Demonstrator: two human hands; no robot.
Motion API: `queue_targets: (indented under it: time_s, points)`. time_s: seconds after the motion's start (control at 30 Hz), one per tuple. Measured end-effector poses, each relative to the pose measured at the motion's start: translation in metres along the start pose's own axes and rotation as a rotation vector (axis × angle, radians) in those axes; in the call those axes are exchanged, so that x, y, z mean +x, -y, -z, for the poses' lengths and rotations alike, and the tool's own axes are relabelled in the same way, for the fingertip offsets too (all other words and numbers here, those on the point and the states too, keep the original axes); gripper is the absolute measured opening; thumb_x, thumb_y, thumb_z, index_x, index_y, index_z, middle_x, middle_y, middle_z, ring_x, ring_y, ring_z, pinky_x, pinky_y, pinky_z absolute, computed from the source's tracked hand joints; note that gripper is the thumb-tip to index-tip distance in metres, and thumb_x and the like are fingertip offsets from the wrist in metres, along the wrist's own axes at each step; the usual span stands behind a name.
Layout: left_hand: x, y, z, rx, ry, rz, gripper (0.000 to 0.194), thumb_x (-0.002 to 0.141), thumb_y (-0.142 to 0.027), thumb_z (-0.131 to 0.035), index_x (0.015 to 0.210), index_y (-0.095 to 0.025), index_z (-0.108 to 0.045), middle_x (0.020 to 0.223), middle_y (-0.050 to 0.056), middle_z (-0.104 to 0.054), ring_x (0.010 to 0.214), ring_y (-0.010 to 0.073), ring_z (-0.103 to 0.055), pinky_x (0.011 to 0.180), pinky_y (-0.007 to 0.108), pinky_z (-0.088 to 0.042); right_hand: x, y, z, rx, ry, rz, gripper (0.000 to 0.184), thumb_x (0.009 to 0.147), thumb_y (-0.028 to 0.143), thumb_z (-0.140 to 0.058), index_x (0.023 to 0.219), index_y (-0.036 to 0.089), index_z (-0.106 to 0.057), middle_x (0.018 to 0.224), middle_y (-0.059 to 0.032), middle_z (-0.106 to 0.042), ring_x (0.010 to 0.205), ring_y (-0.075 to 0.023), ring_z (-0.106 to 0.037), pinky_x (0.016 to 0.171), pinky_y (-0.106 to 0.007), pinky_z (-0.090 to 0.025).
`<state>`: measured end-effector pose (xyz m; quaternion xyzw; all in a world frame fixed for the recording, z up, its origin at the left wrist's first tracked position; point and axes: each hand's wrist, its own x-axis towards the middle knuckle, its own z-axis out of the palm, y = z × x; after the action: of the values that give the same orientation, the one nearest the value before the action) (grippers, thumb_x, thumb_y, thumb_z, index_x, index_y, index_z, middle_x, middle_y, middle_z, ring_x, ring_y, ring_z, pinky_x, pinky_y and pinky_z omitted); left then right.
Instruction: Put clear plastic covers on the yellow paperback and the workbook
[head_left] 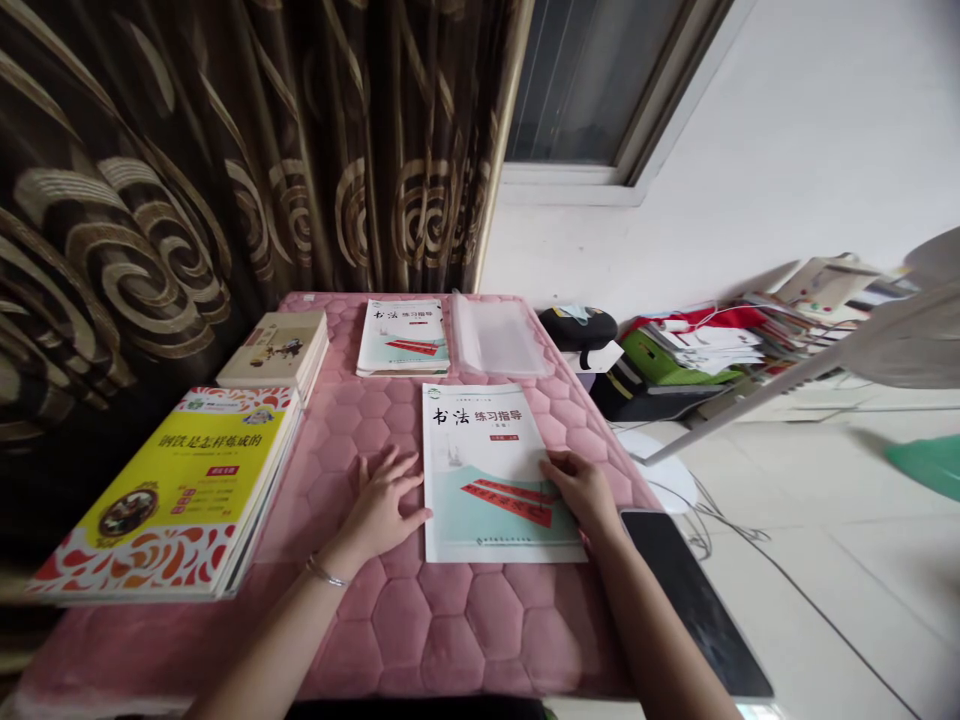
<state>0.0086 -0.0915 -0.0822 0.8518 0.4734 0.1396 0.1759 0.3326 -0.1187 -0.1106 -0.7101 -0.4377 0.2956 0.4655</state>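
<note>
A calligraphy workbook (480,490) with a white and pale-green cover lies shut and face up on the pink quilted tabletop (367,410). My right hand (585,493) is at its right edge, fingers bent and closed on the cover's side. To the left of the workbook, my left hand (385,507) rests on the padding with its fingers spread, the thumb tip close to the left edge. It holds nothing, and a silver bracelet (327,571) circles that wrist. Farther back is a small stack of similar workbooks (403,335), beside clear plastic covers (500,338).
A stack topped by a yellow book (202,480) stands at left, with a beige book pile (276,350) behind it. At right are a dark tablet-like slab (686,600), a white lamp (750,395) with cables, and heaped papers (701,345). A patterned curtain (247,150) hangs along the left.
</note>
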Motion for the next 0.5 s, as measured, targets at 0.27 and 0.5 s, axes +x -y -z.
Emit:
queue_targets:
  time_s: [0.27,0.5]
  points:
    - [0.0000,0.0000,-0.0015,-0.012,-0.016,0.003,0.040,0.080,-0.033,-0.069,0.119,-0.027,-0.065,0.147,0.007,-0.050,0.143,0.0342,-0.030,0.112,0.072,-0.006,-0.0020,0.0039,-0.0017,0.051,-0.020,-0.016,0.038,0.064,0.045,-0.063,0.086,0.015,-0.070,0.083,-0.0095,-0.075,0.074,-0.0245,-0.068,0.061,-0.031,-0.051]
    - [0.0011,0.0000,-0.0033,0.030,0.003,0.007,0.061,0.081,-0.030,-0.066,0.140,-0.029,-0.047,0.150,0.007,-0.046,0.144,0.0329,-0.027,0.112,0.072,-0.007,-0.0005,-0.0013,-0.0029,0.003,-0.052,0.014,0.035,0.064,0.045,-0.062,0.084,0.017,-0.071,0.082,-0.0087,-0.075,0.074,-0.0240,-0.068,0.061,-0.030,-0.050]
